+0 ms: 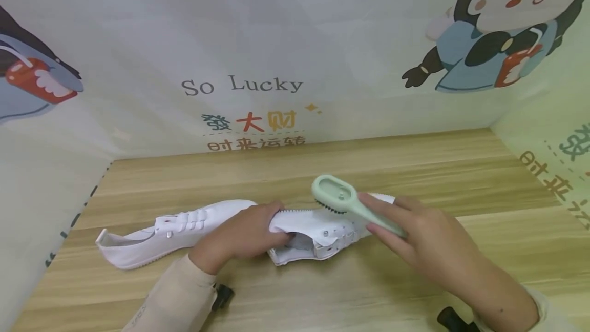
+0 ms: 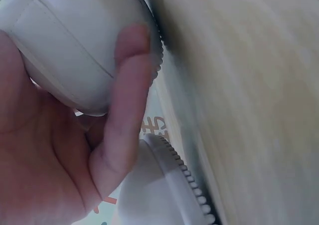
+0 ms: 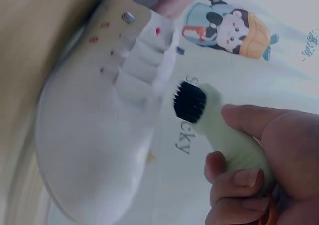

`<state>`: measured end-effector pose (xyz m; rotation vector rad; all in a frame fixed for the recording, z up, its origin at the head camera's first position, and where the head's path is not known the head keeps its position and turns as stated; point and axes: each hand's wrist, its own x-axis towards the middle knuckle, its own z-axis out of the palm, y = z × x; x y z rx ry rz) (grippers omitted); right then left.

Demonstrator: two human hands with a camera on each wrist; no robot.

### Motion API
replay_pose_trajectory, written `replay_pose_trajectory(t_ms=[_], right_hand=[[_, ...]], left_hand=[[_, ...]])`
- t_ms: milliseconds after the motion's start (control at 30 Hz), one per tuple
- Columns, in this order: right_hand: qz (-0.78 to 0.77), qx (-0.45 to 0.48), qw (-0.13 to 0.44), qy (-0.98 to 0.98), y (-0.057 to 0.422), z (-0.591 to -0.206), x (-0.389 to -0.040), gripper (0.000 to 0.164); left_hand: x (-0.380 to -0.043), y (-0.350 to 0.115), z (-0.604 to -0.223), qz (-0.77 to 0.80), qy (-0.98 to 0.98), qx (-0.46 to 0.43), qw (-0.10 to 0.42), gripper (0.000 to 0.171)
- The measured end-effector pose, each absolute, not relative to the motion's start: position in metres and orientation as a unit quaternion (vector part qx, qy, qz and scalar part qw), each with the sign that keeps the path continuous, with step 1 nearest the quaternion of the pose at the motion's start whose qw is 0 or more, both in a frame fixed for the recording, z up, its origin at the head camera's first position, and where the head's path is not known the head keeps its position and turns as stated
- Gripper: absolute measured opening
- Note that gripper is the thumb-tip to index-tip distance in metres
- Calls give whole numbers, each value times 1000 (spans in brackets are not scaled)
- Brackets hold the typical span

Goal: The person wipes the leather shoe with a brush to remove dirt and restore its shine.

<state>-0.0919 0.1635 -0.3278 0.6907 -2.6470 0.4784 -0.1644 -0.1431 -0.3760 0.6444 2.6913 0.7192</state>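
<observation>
Gripping a white shoe (image 1: 301, 223) at its heel end, the left hand (image 1: 255, 232) reaches in from the lower left. The shoe is tipped sideways above the worktop (image 1: 276, 178), opening toward the person, toe pointing right. The right hand (image 1: 430, 240), fingers curled round the handle, holds a pale green brush (image 1: 352, 201), its black bristles (image 3: 190, 102) just beside the shoe. A second shoe (image 1: 138, 255) sits upright at left, its toe partly hidden behind the left hand; a printed sheet (image 1: 322, 40) rises beyond.
</observation>
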Motion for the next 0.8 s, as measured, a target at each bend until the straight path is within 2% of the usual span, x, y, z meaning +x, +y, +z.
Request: replay_pose_trajectory(t_ms=[167,400,500,667,800], right_hand=[[206,226,233,-923,170,-319,-96,51],[220,227,273,-909,174,-314,-96,54],[227,227,276,-906,175,-313,-96,55],[231,230,288,-901,176,-313,-97,56],[227,230,288,-901,176,-312,-98,55]], left_hand=[[-169,-147,-380,279,924,206,161,35],[-171,-155,-372,377,871,161,270,59],[-171,-157,-370,401,855,148,294,57],[-173,-158,-370,436,846,133,277,49],[-174,-157,-371,439,856,107,250,57]])
